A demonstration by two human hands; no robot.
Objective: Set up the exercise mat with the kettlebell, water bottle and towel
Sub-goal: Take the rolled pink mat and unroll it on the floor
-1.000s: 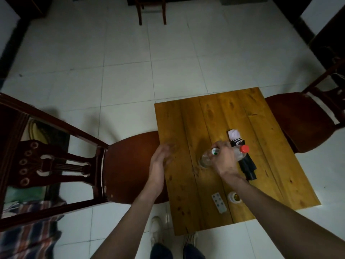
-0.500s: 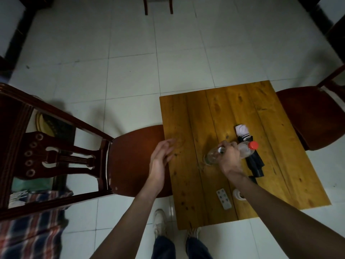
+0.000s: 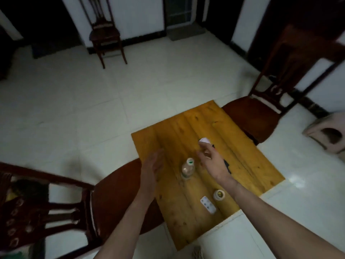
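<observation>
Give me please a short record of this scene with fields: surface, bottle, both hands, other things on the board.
surface: yellow wooden board lying across two dark chairs
bottle: clear bottle standing upright on the board, no hand on it
left hand: left hand open, beside the bottle, holds nothing
right hand: right hand open above the board, right of the bottle
other things: tape roll, white blister pack, white and dark cloth partly hidden by the right hand

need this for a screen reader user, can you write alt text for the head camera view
Seen from above, a person's two bare hands hover over a low wooden table: the left hand open, the right hand loosely curled just right of an upright clear bottle. A roll of tape, a small white remote and dark folded cloth also lie there; dark wooden chairs stand around on white tiles.
</observation>
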